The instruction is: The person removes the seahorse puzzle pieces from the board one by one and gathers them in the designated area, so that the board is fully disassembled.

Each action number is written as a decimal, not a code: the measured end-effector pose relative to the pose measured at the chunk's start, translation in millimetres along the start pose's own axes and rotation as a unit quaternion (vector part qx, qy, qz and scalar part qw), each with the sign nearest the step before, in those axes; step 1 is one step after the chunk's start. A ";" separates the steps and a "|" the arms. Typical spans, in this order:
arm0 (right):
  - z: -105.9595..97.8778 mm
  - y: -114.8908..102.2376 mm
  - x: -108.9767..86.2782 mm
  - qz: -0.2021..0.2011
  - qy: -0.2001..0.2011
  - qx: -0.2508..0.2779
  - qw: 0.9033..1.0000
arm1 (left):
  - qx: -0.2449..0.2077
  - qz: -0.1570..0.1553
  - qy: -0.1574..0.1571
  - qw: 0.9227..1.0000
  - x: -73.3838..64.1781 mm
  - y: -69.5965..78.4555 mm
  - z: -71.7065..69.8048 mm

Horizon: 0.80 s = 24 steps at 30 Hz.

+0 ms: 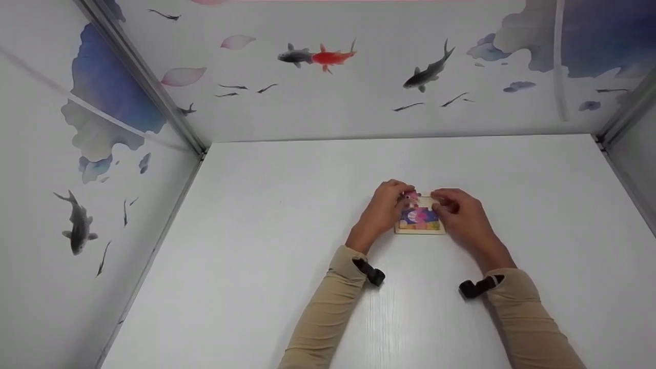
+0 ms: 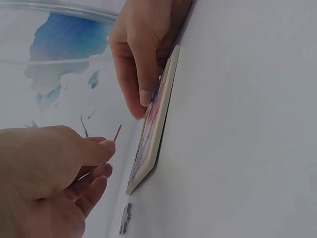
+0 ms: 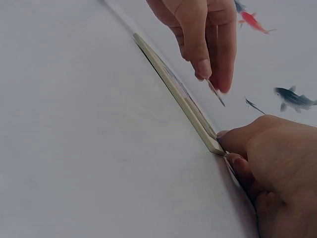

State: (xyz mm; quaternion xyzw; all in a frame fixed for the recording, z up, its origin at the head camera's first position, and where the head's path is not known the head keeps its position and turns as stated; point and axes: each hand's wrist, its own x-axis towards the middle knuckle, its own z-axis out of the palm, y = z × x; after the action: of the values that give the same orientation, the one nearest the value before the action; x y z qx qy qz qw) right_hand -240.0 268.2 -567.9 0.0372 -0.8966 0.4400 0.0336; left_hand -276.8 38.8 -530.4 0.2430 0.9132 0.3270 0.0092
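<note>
A small wooden jigsaw tray (image 1: 421,232) lies on the white table, with colourful pieces fitted in its near part and bare wood at its far right. My left hand (image 1: 382,207) pinches a pink jigsaw piece (image 1: 412,196) between thumb and fingertips above the tray's far left. Seen edge-on in the left wrist view, the thin piece (image 2: 118,132) tilts up clear of the tray. My right hand (image 1: 465,215) grips the tray's right edge, its thumb (image 3: 232,140) at a corner in the right wrist view.
One loose jigsaw piece (image 2: 125,218) lies on the table beside the tray in the left wrist view. Upright panels printed with fish (image 1: 333,56) border the table at the back and left. A dark wrist camera (image 1: 370,271) sits on the left cuff.
</note>
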 end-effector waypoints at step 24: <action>0.5 -2.0 -3.2 0.012 0.004 -0.009 1.000 | -0.099 -0.037 0.055 0.993 -42.3 -77.9 -42.6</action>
State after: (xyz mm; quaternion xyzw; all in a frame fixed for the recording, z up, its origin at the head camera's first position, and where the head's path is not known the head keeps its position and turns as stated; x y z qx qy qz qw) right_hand -236.7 266.7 -566.9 0.0244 -0.9006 0.4328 0.0318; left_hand -281.1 -57.5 -549.9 0.1887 0.8839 0.4280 -0.0051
